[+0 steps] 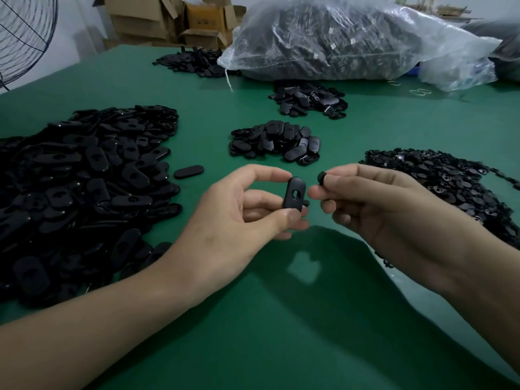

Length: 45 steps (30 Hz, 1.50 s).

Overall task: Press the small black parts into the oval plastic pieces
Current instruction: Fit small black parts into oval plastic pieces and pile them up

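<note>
Prob. assembly wkshop: part piles (84,178), bagged stock (337,38).

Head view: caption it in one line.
Left hand holds an oval piece; right hand pinches a small black part beside it, not yet inserted.

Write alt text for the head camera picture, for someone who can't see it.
Over a green table, a person's left hand pinches an upright oval plastic piece while the right hand holds a small black part beside it, not yet inserted. Around them lie piles of black pieces, with a clear bag behind.
</note>
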### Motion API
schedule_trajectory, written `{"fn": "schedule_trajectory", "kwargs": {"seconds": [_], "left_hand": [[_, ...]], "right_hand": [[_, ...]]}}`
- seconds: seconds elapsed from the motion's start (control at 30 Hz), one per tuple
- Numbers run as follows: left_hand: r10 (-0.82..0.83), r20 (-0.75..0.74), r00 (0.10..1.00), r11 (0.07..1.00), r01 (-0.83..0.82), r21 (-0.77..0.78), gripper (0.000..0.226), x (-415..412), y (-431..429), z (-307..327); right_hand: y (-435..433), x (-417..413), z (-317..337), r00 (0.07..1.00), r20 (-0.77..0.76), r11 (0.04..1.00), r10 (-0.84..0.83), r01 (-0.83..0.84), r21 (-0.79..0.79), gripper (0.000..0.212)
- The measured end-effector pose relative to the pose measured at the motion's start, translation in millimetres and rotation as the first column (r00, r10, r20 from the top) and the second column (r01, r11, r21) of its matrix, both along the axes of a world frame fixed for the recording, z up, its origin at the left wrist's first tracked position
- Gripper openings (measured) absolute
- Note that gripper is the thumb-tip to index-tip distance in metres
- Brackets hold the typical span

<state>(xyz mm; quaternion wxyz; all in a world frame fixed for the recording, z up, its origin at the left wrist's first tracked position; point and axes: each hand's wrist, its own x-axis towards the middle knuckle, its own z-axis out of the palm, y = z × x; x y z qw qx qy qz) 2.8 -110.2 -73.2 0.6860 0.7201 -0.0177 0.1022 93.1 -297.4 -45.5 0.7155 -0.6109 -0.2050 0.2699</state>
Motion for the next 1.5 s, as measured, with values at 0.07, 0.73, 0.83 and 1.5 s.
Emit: {"fn": "schedule_trajectory", "kwargs": {"seconds": [0.07, 0.73, 0.83, 1.5], "left_hand": [[0.01, 0.019, 1.0, 1.0, -0.01, 0.002, 0.035, 0.1, 0.1, -0.3], [0.008, -0.015, 1.0, 0.993, -0.01, -0.116, 0.02, -0.3, -5.6, 5.0], [-0.001, -0.018, 1.0, 0.986, -0.002, -0.169, 0.02, 0.2, -8.7, 6.6], [0.051, -0.079, 0.996, 0.946, -0.073, -0.315, 0.008, -4.0, -15.9, 9.4]], "right_hand": [[1.5, -0.4, -3.6, 0.998, -0.051, 0.999, 0.042, -0.04, 0.03, 0.009], [12.4, -20.8, -11.5, 0.977, 0.165, 0.991, -0.135, 0.137, -0.001, 0.014], [13.9, -23.0, -10.5, 0.948, 0.255, 0.982, -0.188, 0.188, 0.027, 0.016], [14.0, -36.2, -7.6, 0.534, 0.824, 0.883, -0.187, 0.459, -0.097, 0.011]]}}
